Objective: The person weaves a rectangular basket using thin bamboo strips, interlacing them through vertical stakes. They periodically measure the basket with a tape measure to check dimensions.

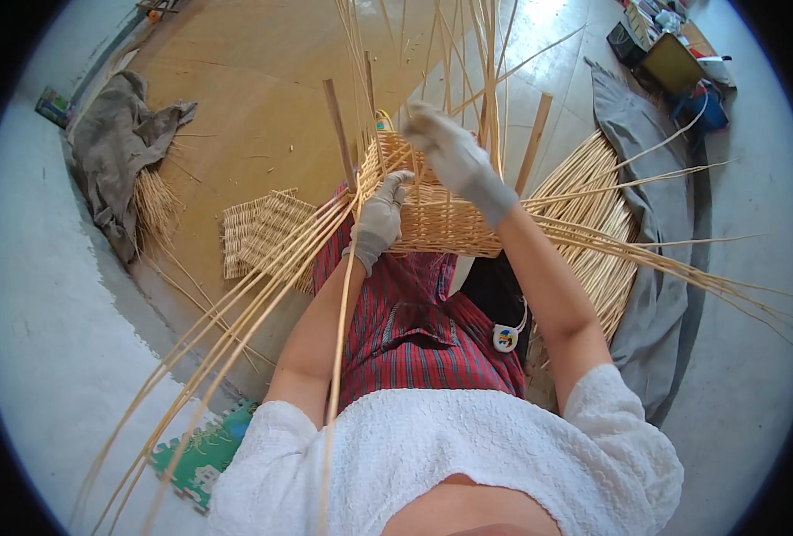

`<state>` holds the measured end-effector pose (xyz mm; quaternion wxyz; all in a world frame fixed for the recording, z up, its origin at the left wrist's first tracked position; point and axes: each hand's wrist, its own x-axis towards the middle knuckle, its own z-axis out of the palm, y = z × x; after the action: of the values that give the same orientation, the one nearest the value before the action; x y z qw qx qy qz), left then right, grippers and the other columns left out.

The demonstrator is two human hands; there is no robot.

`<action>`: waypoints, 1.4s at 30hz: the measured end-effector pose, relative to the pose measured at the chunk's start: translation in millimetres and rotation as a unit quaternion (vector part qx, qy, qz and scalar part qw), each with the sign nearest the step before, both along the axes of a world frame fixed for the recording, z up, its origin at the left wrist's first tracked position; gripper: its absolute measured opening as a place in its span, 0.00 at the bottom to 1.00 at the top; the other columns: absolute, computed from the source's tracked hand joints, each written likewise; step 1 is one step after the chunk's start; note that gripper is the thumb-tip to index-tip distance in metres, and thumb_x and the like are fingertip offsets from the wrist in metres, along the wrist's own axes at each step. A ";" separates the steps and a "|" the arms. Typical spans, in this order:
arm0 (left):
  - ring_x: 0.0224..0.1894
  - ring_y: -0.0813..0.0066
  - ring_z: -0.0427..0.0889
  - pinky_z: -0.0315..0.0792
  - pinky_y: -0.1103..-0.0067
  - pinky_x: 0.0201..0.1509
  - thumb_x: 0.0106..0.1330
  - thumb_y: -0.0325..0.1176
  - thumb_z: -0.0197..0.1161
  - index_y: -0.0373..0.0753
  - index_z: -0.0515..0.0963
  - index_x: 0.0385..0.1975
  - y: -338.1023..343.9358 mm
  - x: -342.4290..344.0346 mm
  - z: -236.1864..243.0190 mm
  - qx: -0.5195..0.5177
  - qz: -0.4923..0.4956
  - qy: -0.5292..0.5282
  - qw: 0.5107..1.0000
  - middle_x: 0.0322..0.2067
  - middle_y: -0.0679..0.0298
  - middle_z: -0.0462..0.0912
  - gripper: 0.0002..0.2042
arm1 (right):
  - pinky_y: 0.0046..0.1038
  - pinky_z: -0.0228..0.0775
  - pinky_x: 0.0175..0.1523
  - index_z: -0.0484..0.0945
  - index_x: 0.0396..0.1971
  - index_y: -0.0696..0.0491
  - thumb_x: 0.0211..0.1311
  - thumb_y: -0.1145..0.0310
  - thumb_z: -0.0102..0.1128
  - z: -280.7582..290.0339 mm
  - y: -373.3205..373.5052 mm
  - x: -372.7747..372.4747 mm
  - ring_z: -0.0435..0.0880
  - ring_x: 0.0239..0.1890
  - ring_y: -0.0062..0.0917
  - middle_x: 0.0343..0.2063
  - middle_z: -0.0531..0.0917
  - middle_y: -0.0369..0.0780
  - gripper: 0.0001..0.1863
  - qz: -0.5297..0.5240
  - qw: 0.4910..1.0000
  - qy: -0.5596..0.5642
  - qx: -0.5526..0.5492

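Observation:
A half-woven wicker basket [454,230] of pale rods rests at my lap, with long rods standing up from its far side and others fanning out left and right. My left hand [380,214], in a light glove, is closed on the basket's near left corner, where a bundle of rods [267,265] juts out to the left. Above the basket's inside, my gloved right hand [450,147] reaches across toward the far left. Its fingers are curled and slightly blurred; what they hold is hidden. Wooden sticks [338,134] rise upright at the basket's corners.
Flat woven panels [262,228] lie on the floor at left. A grey cloth with rods [128,152] sits beyond them. At right, a large heap of rods [584,259] lies beside another grey cloth [651,295]. Boxes and a blue bucket [702,107] stand far right.

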<state>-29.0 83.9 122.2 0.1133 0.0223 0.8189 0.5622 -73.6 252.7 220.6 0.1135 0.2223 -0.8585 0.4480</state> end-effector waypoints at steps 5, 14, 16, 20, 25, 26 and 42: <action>0.19 0.83 0.69 0.70 0.78 0.24 0.81 0.37 0.50 0.50 0.75 0.58 -1.1 -8.6 -16.5 0.046 0.002 0.067 0.997 0.26 0.67 0.76 0.12 | 0.38 0.68 0.68 0.71 0.68 0.50 0.66 0.60 0.64 -0.9 -8.2 -47.7 0.76 0.63 0.45 0.59 0.80 0.50 0.31 -0.163 0.967 -0.069 0.186; 0.19 0.80 0.74 0.73 0.79 0.23 0.78 0.29 0.52 0.51 0.75 0.62 -1.9 -4.2 -17.9 0.034 -0.017 -0.070 0.997 0.34 0.64 0.82 0.16 | 0.20 0.82 0.26 0.65 0.65 0.49 0.79 0.61 0.49 -135.7 35.7 88.6 0.87 0.47 0.31 0.40 0.82 0.41 0.20 -0.114 0.904 -0.066 -0.408; 0.20 0.77 0.78 0.76 0.79 0.23 0.79 0.29 0.52 0.51 0.74 0.62 -9.4 0.5 -3.2 0.106 0.005 -0.141 0.984 0.38 0.62 0.84 0.16 | 0.21 0.80 0.22 0.67 0.58 0.50 0.81 0.60 0.45 -116.8 34.7 92.8 0.88 0.47 0.34 0.36 0.82 0.40 0.15 -0.131 0.900 -0.097 -0.404; 0.22 0.74 0.84 0.75 0.77 0.18 0.74 0.50 0.61 0.40 0.79 0.54 -8.0 -8.5 -20.4 0.118 0.000 -0.131 0.984 0.39 0.59 0.86 0.20 | 0.19 0.78 0.20 0.69 0.54 0.51 0.82 0.60 0.43 -109.5 36.2 89.9 0.88 0.47 0.34 0.34 0.83 0.40 0.13 -0.147 0.858 -0.162 -0.464; 0.21 0.70 0.84 0.77 0.71 0.29 0.74 0.56 0.58 0.35 0.84 0.33 14.2 -1.0 -0.7 -0.018 0.095 -0.093 0.991 0.21 0.59 0.82 0.26 | 0.20 0.77 0.20 0.73 0.52 0.51 0.81 0.62 0.47 -93.1 31.9 102.6 0.88 0.47 0.31 0.39 0.86 0.41 0.12 -0.105 0.886 -0.155 -0.424; 0.24 0.67 0.85 0.77 0.70 0.31 0.74 0.54 0.58 0.35 0.84 0.33 13.6 0.3 -12.8 -0.041 0.122 0.046 0.991 0.24 0.58 0.83 0.24 | 0.21 0.79 0.25 0.75 0.52 0.52 0.80 0.62 0.50 -108.8 54.8 92.2 0.88 0.48 0.31 0.44 0.86 0.43 0.12 -0.136 0.867 -0.182 -0.444; 0.16 0.67 0.82 0.76 0.72 0.16 0.80 0.41 0.49 0.36 0.73 0.47 17.0 -17.0 -17.0 0.035 0.011 -0.092 0.995 0.29 0.57 0.82 0.14 | 0.25 0.82 0.33 0.78 0.42 0.59 0.80 0.53 0.46 -58.6 1.1 144.5 0.88 0.43 0.31 0.45 0.86 0.45 0.22 -0.124 0.912 -0.183 -0.345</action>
<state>-46.0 101.0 105.2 0.1810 -0.0345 0.7851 0.5913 71.0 253.8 162.1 0.0788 -0.0250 -0.6771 0.7313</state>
